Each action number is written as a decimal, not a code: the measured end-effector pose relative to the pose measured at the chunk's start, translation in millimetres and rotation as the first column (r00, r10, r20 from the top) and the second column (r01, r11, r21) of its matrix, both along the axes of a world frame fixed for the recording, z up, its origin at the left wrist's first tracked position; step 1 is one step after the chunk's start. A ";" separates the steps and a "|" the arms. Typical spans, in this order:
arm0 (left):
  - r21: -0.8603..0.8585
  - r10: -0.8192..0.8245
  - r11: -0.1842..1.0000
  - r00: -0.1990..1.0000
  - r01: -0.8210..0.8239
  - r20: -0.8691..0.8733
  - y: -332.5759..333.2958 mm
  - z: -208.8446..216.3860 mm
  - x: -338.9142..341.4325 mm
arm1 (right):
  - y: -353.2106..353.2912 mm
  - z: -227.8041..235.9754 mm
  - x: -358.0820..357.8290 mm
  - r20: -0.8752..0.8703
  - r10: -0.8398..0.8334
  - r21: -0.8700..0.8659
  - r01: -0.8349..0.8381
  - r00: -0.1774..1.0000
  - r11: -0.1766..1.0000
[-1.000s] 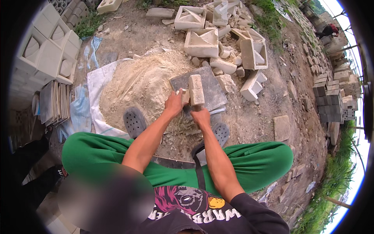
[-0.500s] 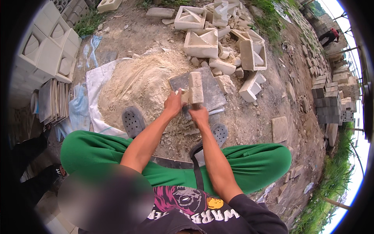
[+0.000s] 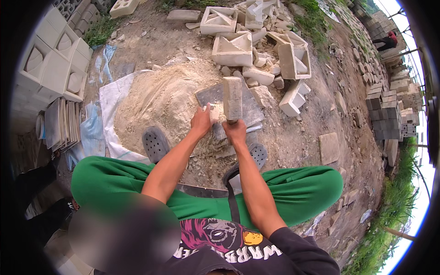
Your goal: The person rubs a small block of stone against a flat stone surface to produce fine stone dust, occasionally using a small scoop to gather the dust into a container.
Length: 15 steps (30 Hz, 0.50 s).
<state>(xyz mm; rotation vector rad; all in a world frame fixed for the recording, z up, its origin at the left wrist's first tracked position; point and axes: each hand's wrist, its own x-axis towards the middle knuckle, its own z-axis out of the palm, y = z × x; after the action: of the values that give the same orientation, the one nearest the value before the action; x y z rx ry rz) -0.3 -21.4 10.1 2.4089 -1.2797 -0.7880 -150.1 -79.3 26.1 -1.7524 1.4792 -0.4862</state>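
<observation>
My right hand [image 3: 235, 131] is closed round the short handle of a mallet. The mallet's long, block-shaped, dusty head [image 3: 233, 98] stands over a dark flat slab [image 3: 253, 106]. Just left of it, my left hand [image 3: 200, 121] is closed, thumb and fingers at a small pale chunk [image 3: 210, 107] on the slab's near left part. Pale crumbs [image 3: 219, 110] lie between that hand and the mallet head. A heap of crushed pale material [image 3: 156, 98] spreads to the left of the slab on a white sack [image 3: 110, 98].
Broken pale blocks [image 3: 233, 49] pile up beyond the slab. My grey clogs [image 3: 156, 144] flank the work spot. Pale moulded blocks [image 3: 50, 59] and thin boards [image 3: 64, 123] stand at the left. Grey blocks [image 3: 384, 112] are stacked at the right; a distant person [image 3: 387, 42] bends near the wall.
The mallet head has risen slightly away from me, along with my right hand. My left hand stays near the slab's left part, and more pale crumbs show beside it.
</observation>
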 end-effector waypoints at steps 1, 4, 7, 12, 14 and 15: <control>0.000 0.012 1.000 1.000 -0.012 -0.003 0.3 0.9 0.5 | 7.5 -4.7 -2.6 0.047 0.018 0.113 -0.023 0.999 0.993; -0.010 0.001 1.000 1.000 -0.001 0.006 1.7 -0.7 1.1 | -2.5 -8.3 -7.5 -0.358 0.146 0.231 -0.063 0.922 0.971; -0.015 -0.018 1.000 1.000 0.019 0.022 2.0 -7.6 2.1 | -8.3 2.3 -4.5 -0.255 0.089 0.164 -0.047 0.963 0.985; 0.004 0.020 1.000 1.000 -0.020 0.003 7.0 -2.9 1.5 | -11.7 44.9 10.3 0.035 -0.014 0.100 0.011 0.999 0.995; -0.015 0.046 0.999 0.999 -0.045 0.028 3.6 -3.7 -1.2 | -14.9 33.6 10.2 -0.028 -0.007 0.069 0.009 1.000 0.998; -0.018 0.034 0.999 0.999 -0.034 0.029 1.9 -2.8 -2.6 | -12.4 20.5 5.4 -0.027 -0.019 0.066 0.021 0.999 0.998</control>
<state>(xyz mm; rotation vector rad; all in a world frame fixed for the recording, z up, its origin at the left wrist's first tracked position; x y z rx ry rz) -2.9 -19.5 7.4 2.4299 -1.2475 -0.7318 -144.7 -91.7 46.6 -1.7002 1.5155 -0.4212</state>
